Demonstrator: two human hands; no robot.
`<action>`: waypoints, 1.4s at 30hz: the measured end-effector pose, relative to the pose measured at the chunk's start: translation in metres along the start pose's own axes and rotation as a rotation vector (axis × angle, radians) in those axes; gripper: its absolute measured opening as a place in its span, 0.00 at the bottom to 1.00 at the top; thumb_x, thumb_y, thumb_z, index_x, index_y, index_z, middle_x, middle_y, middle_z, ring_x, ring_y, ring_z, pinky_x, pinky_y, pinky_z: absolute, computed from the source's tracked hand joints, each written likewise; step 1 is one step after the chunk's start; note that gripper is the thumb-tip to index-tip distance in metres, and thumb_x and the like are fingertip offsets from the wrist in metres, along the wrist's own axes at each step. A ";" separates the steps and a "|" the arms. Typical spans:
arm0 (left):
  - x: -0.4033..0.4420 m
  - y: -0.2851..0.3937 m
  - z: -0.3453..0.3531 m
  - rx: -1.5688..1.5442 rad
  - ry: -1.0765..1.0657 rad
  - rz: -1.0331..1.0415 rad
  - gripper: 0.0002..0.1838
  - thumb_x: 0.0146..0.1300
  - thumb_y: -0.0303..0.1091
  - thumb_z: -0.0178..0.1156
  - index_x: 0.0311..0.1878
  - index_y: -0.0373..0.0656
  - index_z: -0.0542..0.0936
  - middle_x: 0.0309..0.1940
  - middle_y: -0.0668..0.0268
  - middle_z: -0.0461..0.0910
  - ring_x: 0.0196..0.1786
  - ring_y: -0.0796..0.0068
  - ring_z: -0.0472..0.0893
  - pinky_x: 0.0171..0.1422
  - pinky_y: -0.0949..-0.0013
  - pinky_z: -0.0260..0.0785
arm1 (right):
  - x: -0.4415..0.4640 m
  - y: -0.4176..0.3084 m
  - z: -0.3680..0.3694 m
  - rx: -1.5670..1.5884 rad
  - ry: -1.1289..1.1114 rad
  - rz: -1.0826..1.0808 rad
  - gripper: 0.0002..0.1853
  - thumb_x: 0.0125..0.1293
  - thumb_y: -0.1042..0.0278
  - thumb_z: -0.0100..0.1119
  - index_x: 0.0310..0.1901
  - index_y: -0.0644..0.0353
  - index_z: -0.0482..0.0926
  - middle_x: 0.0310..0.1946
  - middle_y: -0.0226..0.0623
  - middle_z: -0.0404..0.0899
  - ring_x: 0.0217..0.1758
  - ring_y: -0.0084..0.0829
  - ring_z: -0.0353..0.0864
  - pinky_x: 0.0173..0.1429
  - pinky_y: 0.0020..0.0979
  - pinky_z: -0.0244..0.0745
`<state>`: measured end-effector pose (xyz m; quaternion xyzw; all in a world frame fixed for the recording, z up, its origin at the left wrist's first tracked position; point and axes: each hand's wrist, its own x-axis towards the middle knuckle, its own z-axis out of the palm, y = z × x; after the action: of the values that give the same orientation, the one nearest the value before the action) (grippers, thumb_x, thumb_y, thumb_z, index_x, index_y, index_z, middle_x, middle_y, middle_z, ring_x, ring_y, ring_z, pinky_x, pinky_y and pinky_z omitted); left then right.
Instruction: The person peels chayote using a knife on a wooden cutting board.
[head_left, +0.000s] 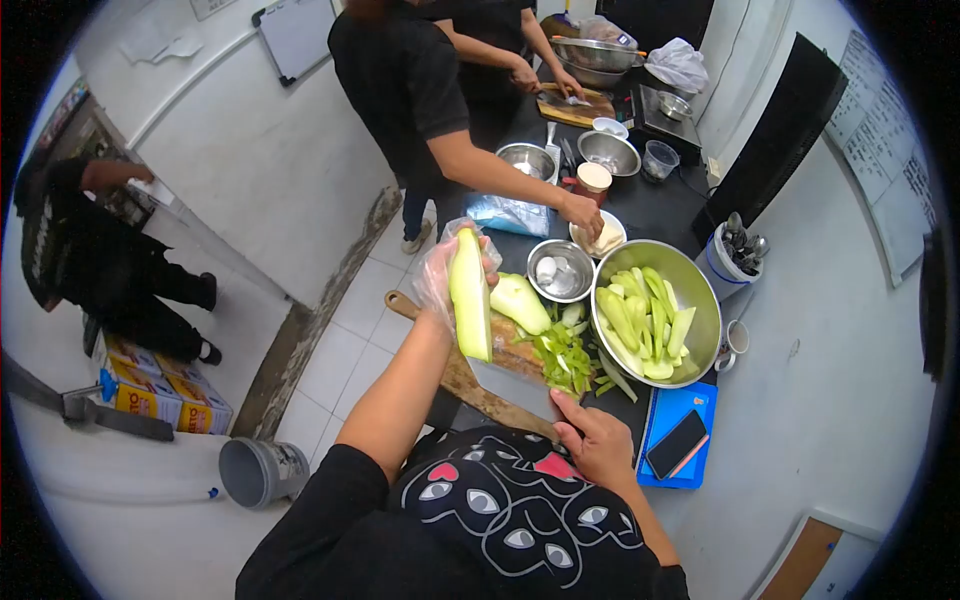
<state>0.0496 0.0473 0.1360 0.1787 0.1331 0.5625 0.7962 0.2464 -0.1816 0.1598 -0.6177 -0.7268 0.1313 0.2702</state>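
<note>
My left hand (434,272), in a clear plastic glove, grips a long peeled pale-green gourd piece (470,300), tilted nearly upright over the wooden cutting board (455,385). My right hand (598,440) is closed around the handle of a knife (512,392), whose broad blade points left beside the lower end of the gourd. Another pale-green gourd piece (520,304) lies on the board. Green peelings (566,358) are heaped at the board's right side. A large steel bowl (708,330) at the right holds several gourd wedges (645,318).
Behind the board stand a small metal bowl (561,292) with whitish items and a white bowl (618,228) under a co-worker's hand (583,212). A phone (678,444) lies on a blue tray (708,410). Two people work along the counter; another person (110,260) stands left.
</note>
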 end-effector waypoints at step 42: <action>-0.039 -0.057 -0.007 -0.116 -0.166 -0.073 0.16 0.66 0.42 0.47 0.50 0.42 0.72 0.40 0.53 0.77 0.55 0.49 0.75 0.64 0.49 0.64 | 0.016 0.029 0.032 -0.033 0.079 0.104 0.24 0.60 0.49 0.57 0.59 0.32 0.72 0.21 0.37 0.78 0.23 0.37 0.78 0.27 0.36 0.72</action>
<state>0.0822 -0.0061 0.1052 0.1734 0.0402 0.5231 0.8335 0.2508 -0.1559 0.1219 -0.6636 -0.6847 0.1085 0.2812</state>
